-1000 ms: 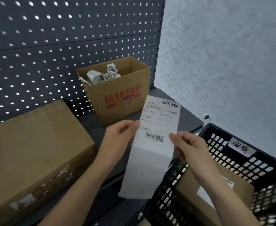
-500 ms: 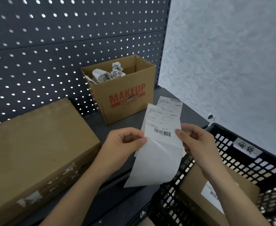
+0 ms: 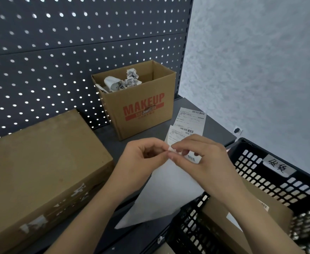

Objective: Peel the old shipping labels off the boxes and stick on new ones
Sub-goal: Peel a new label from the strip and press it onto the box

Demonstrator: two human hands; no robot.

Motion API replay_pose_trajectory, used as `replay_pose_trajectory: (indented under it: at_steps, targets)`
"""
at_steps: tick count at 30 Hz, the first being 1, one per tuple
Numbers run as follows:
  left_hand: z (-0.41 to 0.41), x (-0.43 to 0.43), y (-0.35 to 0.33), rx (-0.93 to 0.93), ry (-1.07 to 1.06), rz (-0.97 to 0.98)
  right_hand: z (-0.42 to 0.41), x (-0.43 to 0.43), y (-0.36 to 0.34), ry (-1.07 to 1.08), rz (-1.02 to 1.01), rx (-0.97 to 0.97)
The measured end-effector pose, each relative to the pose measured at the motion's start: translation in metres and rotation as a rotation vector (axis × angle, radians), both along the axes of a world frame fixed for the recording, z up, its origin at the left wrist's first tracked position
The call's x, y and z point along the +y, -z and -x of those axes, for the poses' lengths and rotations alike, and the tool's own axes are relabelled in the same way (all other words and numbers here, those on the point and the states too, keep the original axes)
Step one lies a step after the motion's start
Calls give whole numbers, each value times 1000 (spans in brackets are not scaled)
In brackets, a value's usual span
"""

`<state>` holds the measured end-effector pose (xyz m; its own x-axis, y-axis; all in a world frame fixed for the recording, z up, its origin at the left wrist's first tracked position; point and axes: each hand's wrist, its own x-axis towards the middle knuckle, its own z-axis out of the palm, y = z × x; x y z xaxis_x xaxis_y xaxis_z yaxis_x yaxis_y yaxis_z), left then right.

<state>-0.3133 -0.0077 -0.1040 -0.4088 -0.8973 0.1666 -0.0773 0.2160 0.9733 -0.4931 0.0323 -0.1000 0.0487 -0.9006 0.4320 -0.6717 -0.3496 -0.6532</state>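
A dark pegboard [image 3: 59,52] fills the far left, and a pale wall [image 3: 260,61] fills the far right. On the grey surface [image 3: 218,132] a closed big box [image 3: 40,162] lies near left, with torn white patches along its near face.

A black crate [image 3: 260,171] stands near right, its rim bearing a handwritten tag [image 3: 278,165]. It holds an inner box [image 3: 251,208] with a white label on top, and the right forearm crosses over this box and hides part of it.

Far centre, against the pegboard, stands an open MAKEUP box [image 3: 141,110] with crumpled scraps [image 3: 125,81] inside (barcodes show on some).

A white strip [image 3: 168,195] hangs in the middle. Its blank lower end droops toward the near side, across the surface edge and the crate's left corner. Its printed upper end is mostly hidden behind the right fingers.

Just beyond the hands shows a flat printed label [image 3: 190,118], to the right of the MAKEUP box. I cannot tell whether it is joined to the strip.

The left hand [image 3: 143,158] and right hand [image 3: 205,162] are together above the surface, fingertips meeting. Both pinch the strip's upper left corner, with the remaining fingers curled. The big box sits just left of the left forearm, apart from it.
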Motion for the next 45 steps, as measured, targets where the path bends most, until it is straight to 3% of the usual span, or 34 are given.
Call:
replay_pose_trajectory:
  at_steps: [6,14,29,37,45]
  targets:
    - [-2,0,-3,-36,19,20,-1,0,-4,-21,-16,11]
    - [-6,2,3,-97,-27,22,-1,-1,-6,27,-156,-190]
    - [-13,-4,24,-563,-95,230,29,-26,-14,268,-169,-474]
    - [-10,3,25,-816,-100,327,49,-35,-25,375,-126,-519]
    - [-9,4,29,-944,-142,320,59,-42,-38,423,-12,-518]
